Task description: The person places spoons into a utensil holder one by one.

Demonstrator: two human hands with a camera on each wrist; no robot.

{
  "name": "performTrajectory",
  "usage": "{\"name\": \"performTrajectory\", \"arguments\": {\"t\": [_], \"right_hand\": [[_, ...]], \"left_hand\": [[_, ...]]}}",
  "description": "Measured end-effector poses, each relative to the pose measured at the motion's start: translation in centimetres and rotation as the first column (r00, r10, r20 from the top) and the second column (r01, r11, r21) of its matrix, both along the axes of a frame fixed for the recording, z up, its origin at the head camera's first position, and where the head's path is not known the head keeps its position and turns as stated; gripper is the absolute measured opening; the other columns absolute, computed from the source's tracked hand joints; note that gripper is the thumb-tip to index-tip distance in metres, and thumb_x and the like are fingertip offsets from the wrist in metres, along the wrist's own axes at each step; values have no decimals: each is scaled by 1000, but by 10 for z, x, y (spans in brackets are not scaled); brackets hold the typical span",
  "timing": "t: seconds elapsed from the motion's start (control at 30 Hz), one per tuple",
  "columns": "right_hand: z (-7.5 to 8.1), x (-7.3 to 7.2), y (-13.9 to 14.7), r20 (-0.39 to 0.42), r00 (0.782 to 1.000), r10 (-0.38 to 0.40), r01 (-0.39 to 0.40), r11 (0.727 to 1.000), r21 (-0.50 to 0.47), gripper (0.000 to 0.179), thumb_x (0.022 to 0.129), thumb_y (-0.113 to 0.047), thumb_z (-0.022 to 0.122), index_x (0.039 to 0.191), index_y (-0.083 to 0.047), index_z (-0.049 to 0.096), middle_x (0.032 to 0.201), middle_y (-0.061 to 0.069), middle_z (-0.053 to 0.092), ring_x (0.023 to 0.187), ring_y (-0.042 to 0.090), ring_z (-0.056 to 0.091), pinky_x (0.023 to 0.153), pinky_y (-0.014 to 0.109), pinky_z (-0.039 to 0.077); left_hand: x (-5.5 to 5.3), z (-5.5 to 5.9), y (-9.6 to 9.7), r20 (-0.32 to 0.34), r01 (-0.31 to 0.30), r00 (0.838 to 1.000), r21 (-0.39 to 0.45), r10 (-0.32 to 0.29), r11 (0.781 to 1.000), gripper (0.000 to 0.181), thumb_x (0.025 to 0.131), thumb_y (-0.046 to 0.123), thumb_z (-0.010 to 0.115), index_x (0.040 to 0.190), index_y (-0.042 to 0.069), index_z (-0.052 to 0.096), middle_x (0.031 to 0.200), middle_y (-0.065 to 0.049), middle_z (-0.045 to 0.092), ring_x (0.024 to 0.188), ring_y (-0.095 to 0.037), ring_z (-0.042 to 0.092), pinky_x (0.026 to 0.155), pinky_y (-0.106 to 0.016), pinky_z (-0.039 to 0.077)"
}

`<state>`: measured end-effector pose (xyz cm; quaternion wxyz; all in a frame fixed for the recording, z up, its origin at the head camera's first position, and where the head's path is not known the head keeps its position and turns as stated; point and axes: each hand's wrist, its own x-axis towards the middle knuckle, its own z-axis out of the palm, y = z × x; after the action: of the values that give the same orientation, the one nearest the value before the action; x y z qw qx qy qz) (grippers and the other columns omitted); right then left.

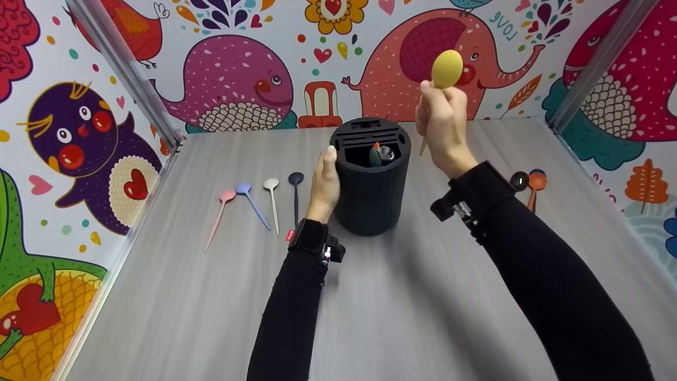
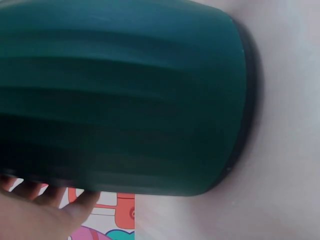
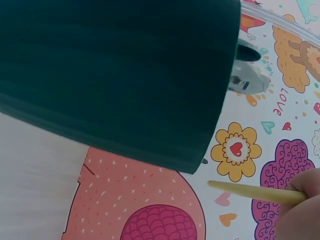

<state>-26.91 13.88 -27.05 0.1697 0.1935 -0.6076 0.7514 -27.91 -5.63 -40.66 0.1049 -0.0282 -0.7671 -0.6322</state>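
A dark green utensil holder (image 1: 370,196) with a slotted black top stands upright on the table. My left hand (image 1: 324,182) lies against its left side, thumb tip at the rim; in the left wrist view the fingertips are hidden behind the green wall. Raised above and right of the holder, my right hand (image 1: 443,119) grips a yellow spoon (image 1: 447,69), its bowl up and its thin handle pointing down. That handle tip also shows beside the holder in the right wrist view. Inside the front compartment are a silver utensil (image 1: 386,154) and a green-and-orange one (image 1: 375,156).
Left of the holder lie a pink spoon (image 1: 218,217), a blue spoon (image 1: 253,203), a white spoon (image 1: 273,203) and a dark navy spoon (image 1: 295,198). To the right, several spoons (image 1: 536,182) overlap beside my right forearm. Cartoon-printed panels (image 1: 238,84) enclose the table (image 1: 211,317).
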Motion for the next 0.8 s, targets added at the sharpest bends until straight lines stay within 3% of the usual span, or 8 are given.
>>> {"name": "performTrajectory", "arguments": {"t": [0.43, 0.8], "right_hand": [[4, -4, -19, -26, 1000, 1, -1, 1000, -25, 46, 97, -19, 44, 54, -14, 31, 49, -2, 17, 42, 12, 13, 41, 29, 8], [-17, -11, -23, 23, 1000, -21, 20, 999, 35, 44, 97, -20, 45, 55, -15, 37, 47, -4, 27, 42, 13, 24, 40, 27, 18]], "left_hand": [[0, 0, 2, 5, 1, 1000, 15, -1, 1000, 62, 99, 46, 23, 146, 9, 36, 152, -9, 38, 142, -21, 33, 119, -34, 25], [1, 1, 1, 1, -7, 1000, 10, 7, 1000, 60, 99, 44, 23, 145, 9, 38, 151, -9, 40, 141, -22, 34, 118, -35, 27]]}}
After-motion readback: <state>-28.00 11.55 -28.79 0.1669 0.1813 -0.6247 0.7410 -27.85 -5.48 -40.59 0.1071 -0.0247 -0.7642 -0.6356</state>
